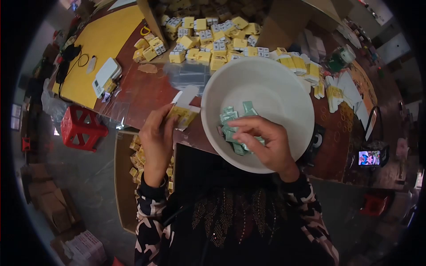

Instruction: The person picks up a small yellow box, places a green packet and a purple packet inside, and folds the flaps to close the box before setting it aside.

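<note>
My left hand (157, 128) is closed on a small yellow-and-white carton (183, 116), held just left of the basin with its white end flaps standing up. A large white basin (295, 88) sits at the table's front edge. Inside it lies a loose pile of green sachets (228, 117). Over that pile is my right hand (268, 142), its fingers stretched leftward with a gap between thumb and forefinger. I see nothing held there. The hand hides part of the pile.
Many yellow-and-white cartons (217, 46) lie heaped behind the basin, spilling from a cardboard box (284, 26). Clear plastic sheets (188, 77) are left of the basin. A white scale (106, 75) stands farther left, a red stool (82, 128) below. Another box (122, 177) of cartons stands near my left forearm.
</note>
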Tool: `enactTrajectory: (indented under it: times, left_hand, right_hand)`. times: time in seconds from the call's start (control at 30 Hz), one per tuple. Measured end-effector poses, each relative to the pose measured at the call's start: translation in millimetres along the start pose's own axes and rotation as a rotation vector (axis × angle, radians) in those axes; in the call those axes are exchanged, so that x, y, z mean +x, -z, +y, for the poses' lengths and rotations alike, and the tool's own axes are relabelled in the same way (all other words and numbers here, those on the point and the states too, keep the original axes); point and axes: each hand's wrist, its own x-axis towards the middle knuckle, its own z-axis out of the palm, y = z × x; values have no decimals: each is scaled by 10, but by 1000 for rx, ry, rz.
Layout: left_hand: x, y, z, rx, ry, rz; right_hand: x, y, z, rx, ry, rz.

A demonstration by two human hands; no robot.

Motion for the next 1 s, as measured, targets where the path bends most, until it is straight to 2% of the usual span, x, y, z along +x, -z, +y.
enactTrajectory:
  times: [0.07, 0.17, 0.23, 0.33, 0.4, 0.43, 0.57, 0.6, 0.63, 0.67, 0.73, 0.77, 0.8, 0.87, 0.93, 0.97, 1.0]
  left_hand:
    - [-70, 9, 319, -15, -56, -33]
    - [-196, -64, 517, 49, -238, -53]
    - [-247, -107, 525, -24, -202, -55]
    - [-239, -184, 544, -99, -279, -141]
    - [-225, -204, 524, 7, -376, -148]
    - [-214, -223, 524, 39, -466, -147]
    - [-145, -209, 475, 195, -539, -227]
    - [-101, -217, 611, 392, -695, -175]
    - [-85, -230, 709, 591, -847, -119]
    - [-106, -260, 752, 589, -853, -117]
    - [-159, -337, 794, 631, -711, -185]
    - [-170, -369, 786, 630, -714, -184]
    - [-181, -398, 770, 605, -708, -181]
    - [-203, -422, 693, 581, -706, -180]
    - [-226, -391, 553, 416, -571, -332]
    - [-243, -386, 515, 417, -573, -332]
    - [-248, -384, 523, 165, -371, -360]
  right_hand:
    - [75, -117, -50, -11, 143, 37]
    - [80, -220, -79, -10, 131, 113]
    - [43, -197, -78, -18, 144, 126]
    - [0, -175, -21, -59, 161, 147]
    - [-19, -155, 24, -126, 222, 216]
    - [-26, -139, 56, -97, 222, 186]
    - [-33, -136, 50, -38, 281, 208]
    - [-34, -110, 6, -41, 285, 214]
    - [-41, -83, -60, 59, 151, 200]
    - [-48, -62, -108, 159, 18, 185]
    - [-62, -43, -151, 154, -49, 170]
    - [-68, -36, -159, 152, -117, 150]
    - [-46, -82, -50, 152, -115, 153]
    - [33, -181, 140, 12, 85, 282]
    - [-17, -122, 110, -20, 101, 235]
    - [-43, -59, 33, -53, 119, 186]
    - [-76, -4, -13, -53, 120, 186]
